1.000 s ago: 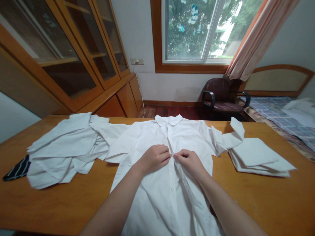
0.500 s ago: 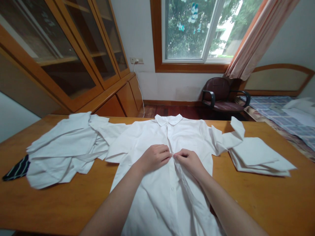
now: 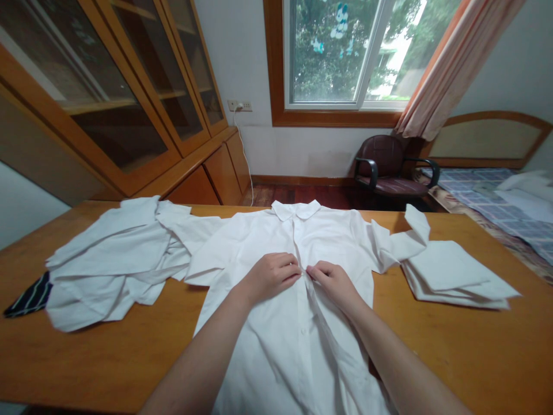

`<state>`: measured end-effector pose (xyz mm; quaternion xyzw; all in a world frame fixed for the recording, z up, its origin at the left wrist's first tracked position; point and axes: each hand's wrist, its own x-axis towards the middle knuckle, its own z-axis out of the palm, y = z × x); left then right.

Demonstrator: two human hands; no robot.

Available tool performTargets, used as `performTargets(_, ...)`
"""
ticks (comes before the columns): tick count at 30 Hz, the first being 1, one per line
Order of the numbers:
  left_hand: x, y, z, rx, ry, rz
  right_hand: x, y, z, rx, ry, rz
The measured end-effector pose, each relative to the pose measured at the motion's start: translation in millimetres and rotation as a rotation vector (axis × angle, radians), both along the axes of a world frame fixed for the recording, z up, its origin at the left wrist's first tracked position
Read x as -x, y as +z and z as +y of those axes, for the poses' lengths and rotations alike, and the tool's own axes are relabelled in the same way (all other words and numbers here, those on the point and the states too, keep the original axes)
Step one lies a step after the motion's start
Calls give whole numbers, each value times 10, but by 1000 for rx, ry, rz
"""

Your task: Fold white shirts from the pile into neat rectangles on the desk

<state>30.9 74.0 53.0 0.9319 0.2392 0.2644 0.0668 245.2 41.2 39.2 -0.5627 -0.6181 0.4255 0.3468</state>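
Note:
A white collared shirt [image 3: 268,340] lies front up across the table, its collar at the far edge and its sleeves spread to both sides. My left hand [image 3: 275,276] pinches the front placket at mid-chest, fingers closed on the cloth. Facing it, my right hand [image 3: 332,280] has thumb and forefinger closed on the other edge of the opening. A small pale button seems to show between the fingertips. Below the hands the right front panel is bunched in a raised fold.
Rumpled white garments [image 3: 112,259] lie on the left of the wooden table [image 3: 466,357], beside a dark striped cloth [image 3: 30,297]. A folded white stack [image 3: 458,274] sits right, near the shirt's sleeve. Beyond stand an armchair [image 3: 391,167] and a glass-door cabinet [image 3: 173,155].
My right fingertips have shifted very slightly, opening a small gap from the left ones. The shirt and the other garments lie as before.

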Motion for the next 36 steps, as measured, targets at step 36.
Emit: performTargets(36, 6, -58, 31, 63, 36, 61, 2, 37, -25, 48, -2, 74)
